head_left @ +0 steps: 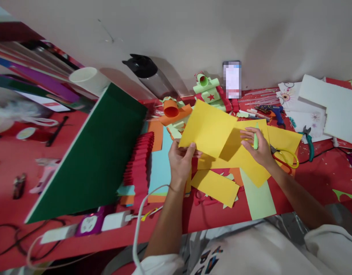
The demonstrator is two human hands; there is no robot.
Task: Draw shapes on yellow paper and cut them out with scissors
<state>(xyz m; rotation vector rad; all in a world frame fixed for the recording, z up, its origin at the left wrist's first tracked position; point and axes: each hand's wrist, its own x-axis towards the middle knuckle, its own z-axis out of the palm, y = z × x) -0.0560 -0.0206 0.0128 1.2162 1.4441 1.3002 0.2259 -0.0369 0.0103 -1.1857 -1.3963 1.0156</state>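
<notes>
My left hand [181,156] grips the lower left corner of a yellow sheet of paper [208,130], thumb on top. The sheet is raised and tilted above the table. At its right, my right hand [258,147] has a slim light green pen-like tool [255,141] tucked between its fingers; its exact kind is unclear. Those fingertips are near the sheet's right edge, apart from it. Under my right hand lie larger yellow sheets [284,138]. Scissors [290,158] with yellow and red handles rest beside the right wrist. A smaller yellow piece [216,187] lies in front over paper scraps.
A dark green board [92,160] leans at left, near a crinkled red paper strip [140,168]. Behind are a bottle [153,76], a phone [232,80] and rolled paper pieces [206,89]. A glue gun [274,112] and pliers [309,141] lie right. A white cable [138,225] passes my left forearm.
</notes>
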